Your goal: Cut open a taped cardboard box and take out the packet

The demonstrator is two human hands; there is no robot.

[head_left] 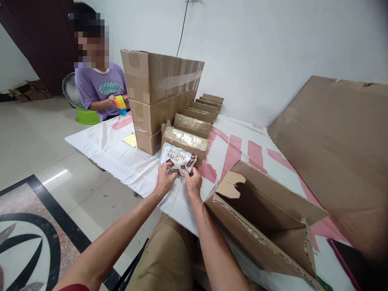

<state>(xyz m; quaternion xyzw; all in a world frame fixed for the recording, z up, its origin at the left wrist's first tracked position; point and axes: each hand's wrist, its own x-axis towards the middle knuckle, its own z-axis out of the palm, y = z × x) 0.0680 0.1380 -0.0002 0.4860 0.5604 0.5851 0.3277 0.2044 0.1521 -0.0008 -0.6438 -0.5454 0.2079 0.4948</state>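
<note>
A white and brown food pouch (178,157) printed "Super Meal" is held up between both hands, over the near edge of the table. My left hand (165,178) pinches its lower left part, and my right hand (193,180) grips its lower right corner. Right behind the pouch stands a small cardboard box (184,139) with a shiny taped flap, the nearest in a row of such boxes. To the right of my right hand lies a larger cardboard box (260,218) with its top open and a torn flap at one end.
Stacked taped cartons (160,81) form a wall left of the row. Pink strips mark the white tablecloth (100,137). A big cardboard sheet (333,141) leans at right, near a dark phone-like object (354,262). Another person (103,89) sits at left holding something yellow and blue.
</note>
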